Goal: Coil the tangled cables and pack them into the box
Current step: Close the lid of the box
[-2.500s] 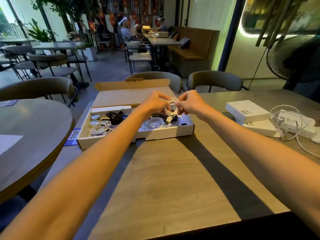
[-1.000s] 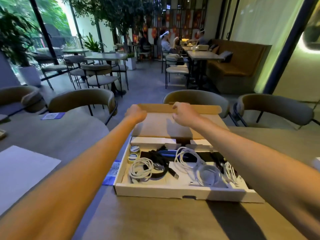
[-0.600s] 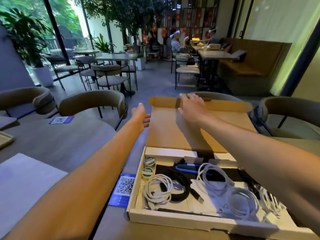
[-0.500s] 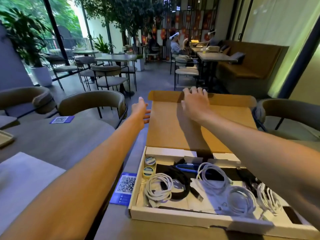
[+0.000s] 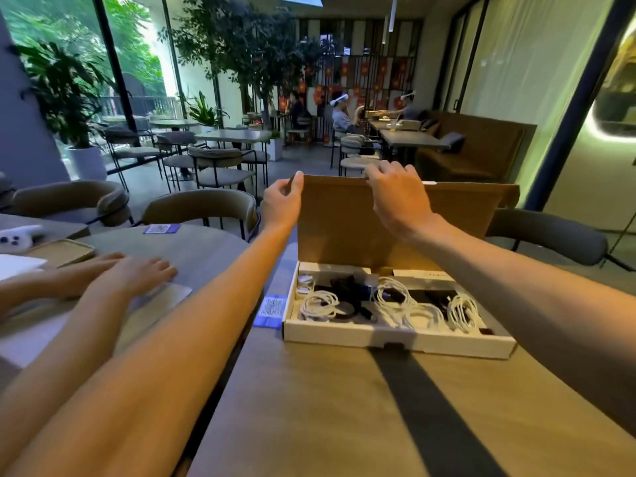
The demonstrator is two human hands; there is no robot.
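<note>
A flat white cardboard box (image 5: pixel 395 337) lies on the wooden table, holding several coiled white cables (image 5: pixel 390 297) and a black cable (image 5: pixel 347 287). Its brown lid (image 5: pixel 344 232) stands raised, nearly upright, behind the tray. My left hand (image 5: pixel 282 201) pinches the lid's top left corner. My right hand (image 5: pixel 395 191) grips the lid's top edge near the middle, fingers curled over it.
Another person's hands (image 5: pixel 130 273) rest on paper on the round table at the left. A blue QR card (image 5: pixel 271 309) lies beside the box. Grey chairs (image 5: pixel 203 208) stand behind both tables. A dark stripe (image 5: pixel 423 407) crosses the tabletop in front.
The lid lay flat behind the box with my hands reaching to its far edge; now both hands hold that edge and the lid is swung up to nearly upright.
</note>
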